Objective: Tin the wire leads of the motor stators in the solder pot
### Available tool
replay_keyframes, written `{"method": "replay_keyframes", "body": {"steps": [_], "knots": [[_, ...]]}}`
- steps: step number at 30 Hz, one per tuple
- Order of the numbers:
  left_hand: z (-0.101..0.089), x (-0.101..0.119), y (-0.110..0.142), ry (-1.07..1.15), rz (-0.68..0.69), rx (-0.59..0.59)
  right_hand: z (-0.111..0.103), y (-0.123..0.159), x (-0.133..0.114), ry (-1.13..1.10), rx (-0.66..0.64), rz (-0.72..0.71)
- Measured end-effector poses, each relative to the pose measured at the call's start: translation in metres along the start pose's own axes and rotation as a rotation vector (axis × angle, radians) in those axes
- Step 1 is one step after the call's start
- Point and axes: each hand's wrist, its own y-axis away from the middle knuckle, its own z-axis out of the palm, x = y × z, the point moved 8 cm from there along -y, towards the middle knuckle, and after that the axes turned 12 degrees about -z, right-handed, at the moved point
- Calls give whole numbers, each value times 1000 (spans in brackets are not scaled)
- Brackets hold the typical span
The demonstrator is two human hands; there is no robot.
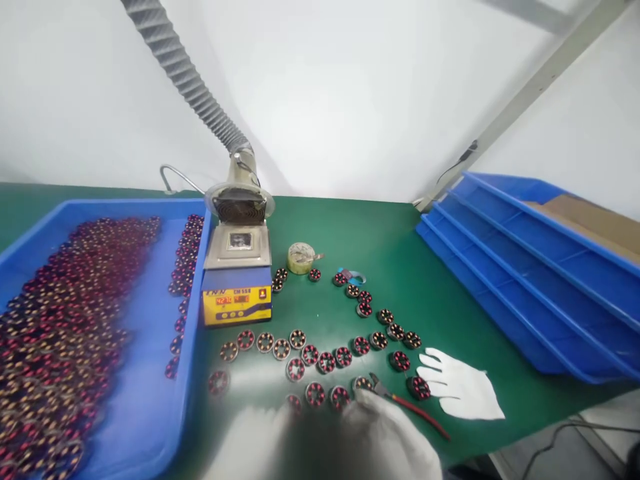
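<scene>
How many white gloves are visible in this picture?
3. One white glove lies on the green table, right of the red-handled pliers; the right hand and the left hand, both blurred, each wear one. Others may be hidden.

Left hand [246, 443] in white, all blurry, right hand [393, 437] in white too, fingers pointing forward, hands apart

Rings [327, 362]: metallic rims
Tray [145, 353]: smooth plastic
Tabletop [340, 227]: smooth, faintly glossy
Loose glove [467, 388]: matt cloth
Unit's top [215, 252]: dull metal
</scene>
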Motion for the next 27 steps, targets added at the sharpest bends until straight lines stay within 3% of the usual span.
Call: {"method": "replay_keyframes", "body": {"steps": [7,10,12,14,17,19,24,27], "knots": [[-19,10,-7,-14,99,161,23,-16,2,45,-193,-80],[-33,5,-2,111,88,235,20,-2,5,82,-123,-40],[-54,-1,8,254,96,304,19,10,9,91,-45,1],[-88,-7,24,377,127,452,29,20,13,2,-28,27],[-137,-16,53,484,161,685,65,29,19,-256,-161,88],[-154,-21,66,505,155,781,89,31,16,-376,-226,121],[-150,-28,77,515,174,923,119,21,-16,-425,-209,140],[-139,-19,76,470,292,872,134,-3,-36,-482,-251,181]]}}
